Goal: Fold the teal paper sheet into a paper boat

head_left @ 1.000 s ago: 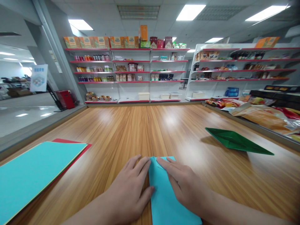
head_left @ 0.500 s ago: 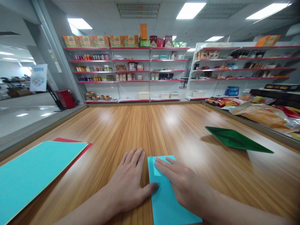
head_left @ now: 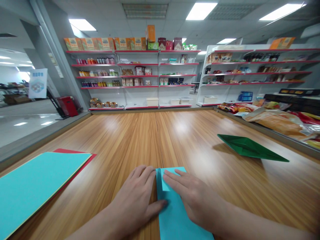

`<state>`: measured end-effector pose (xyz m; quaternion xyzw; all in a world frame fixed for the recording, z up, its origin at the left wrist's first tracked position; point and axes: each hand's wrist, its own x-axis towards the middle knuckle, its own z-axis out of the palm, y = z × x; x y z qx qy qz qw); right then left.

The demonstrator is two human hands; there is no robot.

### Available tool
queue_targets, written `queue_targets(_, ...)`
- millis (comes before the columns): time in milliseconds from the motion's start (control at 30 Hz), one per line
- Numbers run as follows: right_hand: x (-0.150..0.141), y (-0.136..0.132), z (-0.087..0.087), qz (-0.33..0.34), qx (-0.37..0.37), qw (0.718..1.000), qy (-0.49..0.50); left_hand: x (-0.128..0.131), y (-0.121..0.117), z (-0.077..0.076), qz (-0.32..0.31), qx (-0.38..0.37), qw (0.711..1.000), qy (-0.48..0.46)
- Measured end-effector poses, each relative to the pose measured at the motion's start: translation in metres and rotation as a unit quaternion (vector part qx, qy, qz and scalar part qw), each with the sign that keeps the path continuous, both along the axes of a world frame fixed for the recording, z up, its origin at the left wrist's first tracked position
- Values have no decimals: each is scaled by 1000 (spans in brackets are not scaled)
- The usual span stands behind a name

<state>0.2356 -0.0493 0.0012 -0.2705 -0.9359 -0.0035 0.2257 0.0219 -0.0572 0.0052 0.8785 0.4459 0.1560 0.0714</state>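
A folded sheet of light-blue paper (head_left: 175,216) lies on the wooden table in front of me, with a narrow fold along its left edge. My right hand (head_left: 192,193) rests flat on it, its fingers stretched over the upper part. Along the left edge is my left hand (head_left: 138,193), its fingers slightly bent with the tips near the top left corner. Its thumb is spread apart and touches the paper; neither hand grips anything. A folded green paper shape (head_left: 251,148), like a boat, stands farther off to the right.
On the left lies a stack of coloured paper (head_left: 45,180), light blue on top with yellow and red edges below. Packaged snacks (head_left: 280,123) line the table's right border. Stocked shelves (head_left: 140,75) stand beyond the far edge.
My left hand's fingers have bent and drawn in towards the top left corner of the blue paper. The right hand stays on the paper. The view has shifted slightly.
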Motion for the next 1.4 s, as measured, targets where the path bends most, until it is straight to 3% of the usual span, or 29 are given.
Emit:
queue_targets(367,2,-1,-3,19,-2,999,-41,3,-2,8,8,-15,999,28)
queue_targets(767,0,-2,-3,33,10,997,-74,0,-2,3,24,-12,998,53)
queue_targets(1100,1,-2,-5,44,14,996,-75,-15,0,10,-22,-149,985,78)
queue_targets(1400,-2,-1,-4,51,40,996,-62,-14,-5,6,6,-164,986,21)
